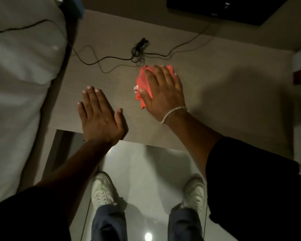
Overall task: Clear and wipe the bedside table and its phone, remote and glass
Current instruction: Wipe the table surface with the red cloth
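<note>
The beige bedside table [224,101] fills the middle of the view. My right hand [163,91] lies flat with straight fingers on a folded red cloth [142,80], pressing it onto the tabletop. My left hand [99,112] rests flat near the table's front edge, fingers straight and together, holding nothing. No phone, remote or glass shows on the table.
A tangle of black cable [139,49] lies on the table behind the cloth, with leads running left and right. A bed with white sheets [19,84] borders the table's left side. A black device [224,9] sits at the back right. My white shoes [102,190] stand on glossy floor.
</note>
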